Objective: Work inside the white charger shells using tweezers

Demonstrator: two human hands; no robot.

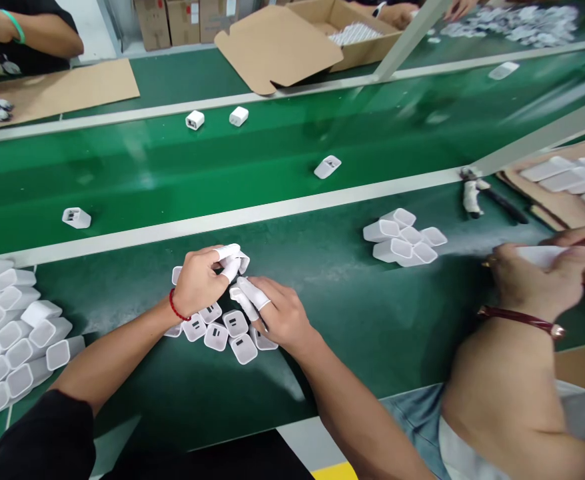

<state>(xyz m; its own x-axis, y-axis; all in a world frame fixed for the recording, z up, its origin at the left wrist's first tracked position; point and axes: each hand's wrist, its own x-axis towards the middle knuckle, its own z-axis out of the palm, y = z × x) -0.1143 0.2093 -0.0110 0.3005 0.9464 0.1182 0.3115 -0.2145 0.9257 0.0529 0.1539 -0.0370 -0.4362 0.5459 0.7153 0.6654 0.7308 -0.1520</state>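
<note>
My left hand, with white finger cots and a red cord at the wrist, pinches a white plastic charger housing between thumb and fingers. Close beside it, my right hand is closed, its fingertips also in white cots. A thin dark tool sticks out from under those fingers; its kind is not clear. Below both hands stands a cluster of white charger housings, end up, with dark slots in their faces. My left hand and wrist partly cover some of them.
Many white housings are stacked at left. A small group of open sleeves stands right of my hands, near pliers. A co-worker's hands work at right. Chargers lie on the green belt; beyond is an open carton.
</note>
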